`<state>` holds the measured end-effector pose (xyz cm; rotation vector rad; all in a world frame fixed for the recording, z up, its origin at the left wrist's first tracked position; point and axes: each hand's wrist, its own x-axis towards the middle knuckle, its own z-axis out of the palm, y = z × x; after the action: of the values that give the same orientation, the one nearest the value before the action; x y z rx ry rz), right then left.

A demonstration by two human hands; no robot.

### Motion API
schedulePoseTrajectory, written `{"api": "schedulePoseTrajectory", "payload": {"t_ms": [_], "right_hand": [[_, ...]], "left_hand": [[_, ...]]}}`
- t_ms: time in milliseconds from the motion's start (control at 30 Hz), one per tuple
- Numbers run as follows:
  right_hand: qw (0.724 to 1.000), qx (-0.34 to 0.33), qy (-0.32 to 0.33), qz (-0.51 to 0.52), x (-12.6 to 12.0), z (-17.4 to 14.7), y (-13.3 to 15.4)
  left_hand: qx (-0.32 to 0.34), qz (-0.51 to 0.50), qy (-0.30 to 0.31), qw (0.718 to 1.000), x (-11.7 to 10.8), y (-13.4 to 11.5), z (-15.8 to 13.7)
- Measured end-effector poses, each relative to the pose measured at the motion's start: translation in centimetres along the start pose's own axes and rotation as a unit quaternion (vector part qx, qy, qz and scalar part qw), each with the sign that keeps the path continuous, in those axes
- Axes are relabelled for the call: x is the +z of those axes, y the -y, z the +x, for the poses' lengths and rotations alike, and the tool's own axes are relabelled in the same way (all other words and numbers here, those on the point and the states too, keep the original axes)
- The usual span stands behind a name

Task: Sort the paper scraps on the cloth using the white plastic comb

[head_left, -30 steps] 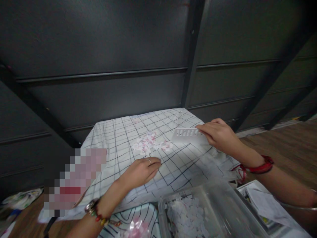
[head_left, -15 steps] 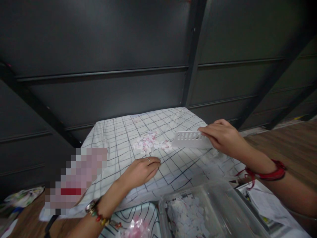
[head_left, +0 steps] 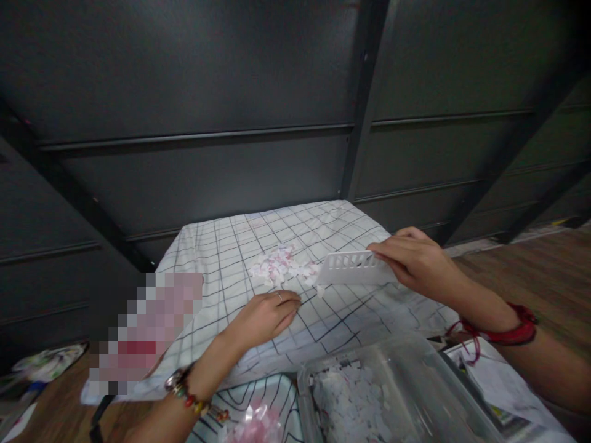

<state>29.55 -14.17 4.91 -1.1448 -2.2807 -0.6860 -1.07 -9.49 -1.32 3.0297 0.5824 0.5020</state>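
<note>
My right hand (head_left: 410,255) grips a white slotted plastic panel (head_left: 346,269) by its right end. The panel stands on its long edge on the checked cloth, its left end touching or very close to a small heap of paper scraps (head_left: 276,264), white with pink marks. One loose scrap (head_left: 320,291) lies just below that end. My left hand (head_left: 268,317) rests palm down on the cloth, in front of the heap, fingers lying loosely and holding nothing.
Nearest me stand a clear plastic box (head_left: 397,369) with many pale paper pieces and a patterned tray (head_left: 289,394) bearing a pink, shiny plastic bundle (head_left: 256,424). A pixelated pinkish object (head_left: 152,332) lies at the left. Papers (head_left: 503,381) sit at the right; a dark panelled wall (head_left: 207,178) stands behind.
My right hand has drawn the white panel slightly toward me. A loose scrap now shows below its left end. My left hand stays in the same place.
</note>
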Motion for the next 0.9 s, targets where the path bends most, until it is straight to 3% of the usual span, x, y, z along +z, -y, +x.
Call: {"api": "schedulePoseTrajectory", "payload": {"t_ms": [633, 900], "right_hand": [[0.997, -0.002, 0.021, 0.076, -1.1, -0.6, 0.6], [0.990, -0.013, 0.016, 0.138, -3.5, -1.5, 1.7]], "left_hand": [[-0.002, 0.003, -0.004, 1.000, 0.0, 0.0, 0.0], [-0.006, -0.001, -0.005, 1.000, 0.1, 0.1, -0.1]]}}
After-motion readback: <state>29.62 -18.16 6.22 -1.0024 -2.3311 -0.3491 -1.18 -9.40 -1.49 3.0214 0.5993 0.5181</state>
